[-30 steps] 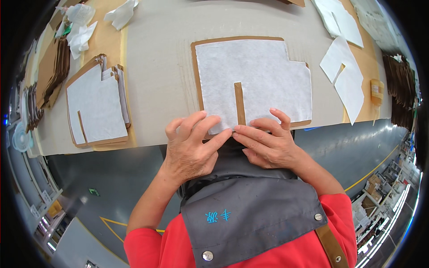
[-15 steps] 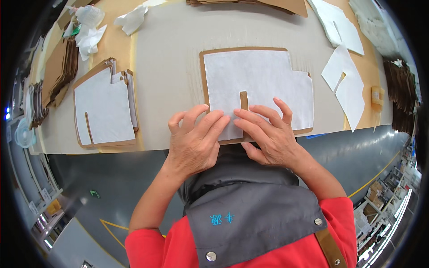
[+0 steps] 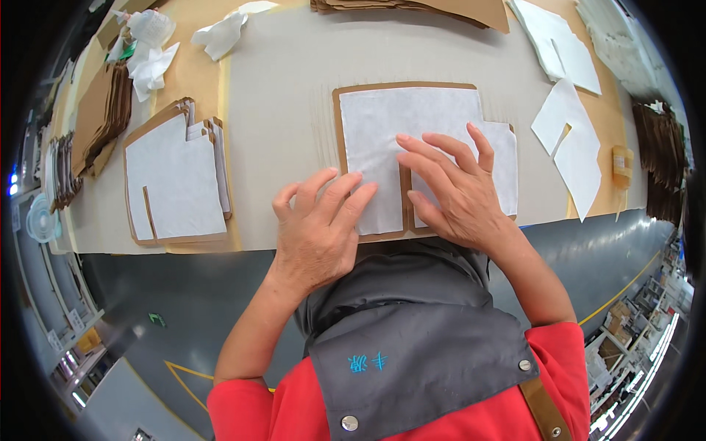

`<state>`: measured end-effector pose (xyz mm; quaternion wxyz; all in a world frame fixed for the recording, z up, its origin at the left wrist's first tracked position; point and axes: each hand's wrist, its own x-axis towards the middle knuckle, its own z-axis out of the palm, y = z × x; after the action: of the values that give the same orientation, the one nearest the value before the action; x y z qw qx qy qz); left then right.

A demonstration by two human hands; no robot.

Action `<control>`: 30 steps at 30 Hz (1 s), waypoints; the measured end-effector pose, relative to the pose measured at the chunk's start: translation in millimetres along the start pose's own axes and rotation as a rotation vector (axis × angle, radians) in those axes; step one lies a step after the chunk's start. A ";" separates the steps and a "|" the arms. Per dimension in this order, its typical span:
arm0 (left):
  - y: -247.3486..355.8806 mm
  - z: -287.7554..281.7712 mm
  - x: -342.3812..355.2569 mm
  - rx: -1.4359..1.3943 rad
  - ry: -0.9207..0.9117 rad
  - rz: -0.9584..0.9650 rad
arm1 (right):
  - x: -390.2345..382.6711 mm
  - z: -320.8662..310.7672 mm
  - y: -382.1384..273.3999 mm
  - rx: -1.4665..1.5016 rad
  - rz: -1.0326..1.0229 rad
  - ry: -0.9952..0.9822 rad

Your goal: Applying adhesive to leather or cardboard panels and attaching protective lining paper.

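Note:
A white fabric-like sheet (image 3: 379, 125) lies over a slightly larger brown panel (image 3: 338, 125) at the table's front edge. Brown borders show around it, and a narrow slot runs up from its near edge. My right hand (image 3: 462, 184) rests over the sheet beside the slot, fingers spread and holding nothing. At the sheet's left near corner is my left hand (image 3: 318, 228), its fingers apart and its fingertips on or just above the surface. Part of the slot and the sheet's right half are hidden by my right hand.
To the left sits a stack of white-faced brown panels (image 3: 176, 176). Brown pieces (image 3: 103, 117) stand beyond it, near a white bottle (image 3: 151, 28) and crumpled white scraps (image 3: 220, 35). On the right lie white cut sheets (image 3: 577, 151) and a small amber container (image 3: 622, 167). More brown panels (image 3: 441, 7) are at the back.
My right hand has moved up and slightly right over the sheet, uncovering more of the slot. My left hand has shifted slightly left, with its fingers spread wider.

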<state>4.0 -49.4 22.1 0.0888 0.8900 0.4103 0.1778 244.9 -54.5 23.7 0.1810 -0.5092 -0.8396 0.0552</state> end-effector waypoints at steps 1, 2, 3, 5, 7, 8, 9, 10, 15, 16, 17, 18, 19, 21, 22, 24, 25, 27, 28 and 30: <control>-1.5 -1.4 -2.2 0.005 0.013 0.011 | -4.2 -2.1 0.1 0.001 -0.031 -0.002; -3.1 -2.2 -5.0 0.010 0.026 0.021 | -11.8 -3.4 -0.2 0.007 -0.030 -0.008; -3.8 -3.3 -8.9 0.008 0.021 0.018 | -21.6 -6.5 -2.0 0.047 -0.076 -0.052; -4.0 -4.4 -19.0 -0.047 0.013 0.101 | -34.4 -7.7 -10.7 0.092 -0.121 -0.098; -2.8 0.0 -27.0 -0.042 0.005 0.120 | -44.6 -4.1 -18.2 0.094 -0.163 -0.127; -2.5 0.8 -29.4 -0.033 0.002 0.139 | -46.3 -1.6 -20.2 0.076 -0.167 -0.136; -2.8 0.0 -30.8 -0.033 -0.001 0.139 | -46.7 -0.5 -20.7 0.078 -0.166 -0.137; -3.2 -1.1 -32.0 -0.024 -0.013 0.133 | -46.2 0.4 -20.5 0.065 -0.170 -0.150; -7.9 -7.2 -38.0 0.021 -0.028 0.150 | -47.5 3.7 -18.0 0.046 -0.188 -0.146; -8.6 -8.9 -40.0 0.021 -0.037 0.158 | -47.6 4.0 -16.7 0.047 -0.197 -0.151; -9.4 -10.5 -42.1 0.022 -0.047 0.165 | -48.2 4.1 -15.5 0.048 -0.205 -0.156; -11.4 -12.1 -45.1 0.027 -0.049 0.166 | -49.9 3.9 -14.9 0.051 -0.206 -0.152; -13.6 -13.0 -48.8 0.001 -0.035 0.182 | -52.3 3.5 -14.2 0.064 -0.178 -0.171; -14.3 -15.4 -52.4 -0.022 -0.025 0.195 | -51.3 2.9 -16.9 0.082 -0.152 -0.188; -12.6 -16.2 -53.0 -0.009 -0.020 0.138 | -47.3 -0.3 -20.0 0.101 -0.138 -0.171; -8.8 -14.0 -51.1 0.004 -0.014 0.081 | -42.4 0.5 -25.6 0.119 -0.124 -0.154; -7.3 -10.0 -47.4 0.004 0.000 0.082 | -40.6 3.1 -28.0 0.141 -0.174 -0.156; -7.0 -7.9 -44.7 0.002 0.014 0.083 | -40.1 6.0 -27.8 0.162 -0.222 -0.159; -7.5 -7.6 -44.0 0.003 0.005 0.088 | -40.7 6.9 -26.0 0.140 -0.229 -0.208; -9.3 -7.6 -45.0 0.001 -0.001 0.093 | -40.3 3.1 -19.6 0.087 -0.194 -0.303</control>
<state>-32.4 -77.5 15.2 0.0804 0.9082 0.3686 0.1810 244.3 -98.8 16.3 0.0788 -0.4033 -0.8993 0.1499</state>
